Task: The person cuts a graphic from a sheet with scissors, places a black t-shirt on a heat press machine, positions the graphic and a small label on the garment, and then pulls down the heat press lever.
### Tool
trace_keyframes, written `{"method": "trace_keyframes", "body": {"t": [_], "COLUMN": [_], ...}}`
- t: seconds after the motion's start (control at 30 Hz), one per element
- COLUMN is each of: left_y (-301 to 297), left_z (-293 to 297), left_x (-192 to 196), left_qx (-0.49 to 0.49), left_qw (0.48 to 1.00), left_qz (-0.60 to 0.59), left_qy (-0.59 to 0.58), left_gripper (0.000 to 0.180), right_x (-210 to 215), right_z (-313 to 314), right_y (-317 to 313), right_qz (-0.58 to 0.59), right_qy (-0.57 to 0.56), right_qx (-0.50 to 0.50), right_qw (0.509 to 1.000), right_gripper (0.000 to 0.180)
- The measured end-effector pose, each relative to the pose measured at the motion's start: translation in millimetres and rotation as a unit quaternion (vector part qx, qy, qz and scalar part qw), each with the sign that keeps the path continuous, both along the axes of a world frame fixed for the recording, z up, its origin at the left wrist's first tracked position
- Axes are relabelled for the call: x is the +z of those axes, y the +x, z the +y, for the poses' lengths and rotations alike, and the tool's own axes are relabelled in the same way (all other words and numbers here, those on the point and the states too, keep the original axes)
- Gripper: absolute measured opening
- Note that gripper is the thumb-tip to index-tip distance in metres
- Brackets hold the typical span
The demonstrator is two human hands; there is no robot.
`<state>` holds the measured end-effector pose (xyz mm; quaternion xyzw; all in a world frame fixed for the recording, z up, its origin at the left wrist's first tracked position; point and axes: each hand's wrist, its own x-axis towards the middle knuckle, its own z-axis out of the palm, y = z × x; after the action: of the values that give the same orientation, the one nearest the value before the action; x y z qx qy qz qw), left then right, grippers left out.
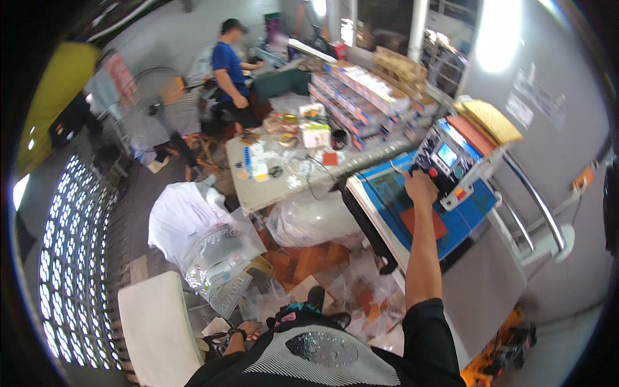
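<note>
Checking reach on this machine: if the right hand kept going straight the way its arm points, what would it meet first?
Most likely the machine's grey control panel. The right hand is stretched out at its lower edge, near the red button; whether the fingers already touch it is unclear. The left hand stays low, by the person's lap.

Single head view, fisheye, looking down from standing height over workshop floor.
</note>
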<state>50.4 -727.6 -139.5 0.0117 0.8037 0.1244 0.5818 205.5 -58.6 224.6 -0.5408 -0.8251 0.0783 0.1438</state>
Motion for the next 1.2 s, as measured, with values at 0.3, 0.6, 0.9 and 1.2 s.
{"method": "trace_keyframes", "body": {"t": [0.3, 0.6, 0.9, 1.2], "left_y": [-86, -204, -267, -294], "left_z": [127, 384, 632, 658], "left_x": [4, 23, 41, -9], "left_qx": [-0.145, -0.142, -0.092, -0.114], "left_qw": [0.985, 0.899, 0.871, 0.911], "left_qz": [0.004, 0.143, 0.087, -0.173], "left_qy": [0.096, 0.390, 0.476, 0.357], "left_gripper": [0.027, 0.020, 0.048, 0.062], "right_x": [4, 2, -12, -173], "right_z": [-55, -100, -140, -240], "right_y": [107, 183, 243, 97], "right_qz": [-0.028, 0.019, -0.066, 0.079], "right_qy": [0.142, 0.228, 0.138, 0.182], "right_qx": [-0.032, -0.176, -0.405, -0.420], "right_qw": [0.989, 0.957, 0.901, 0.886], "right_gripper": [0.041, 0.031, 0.026, 0.018]}}
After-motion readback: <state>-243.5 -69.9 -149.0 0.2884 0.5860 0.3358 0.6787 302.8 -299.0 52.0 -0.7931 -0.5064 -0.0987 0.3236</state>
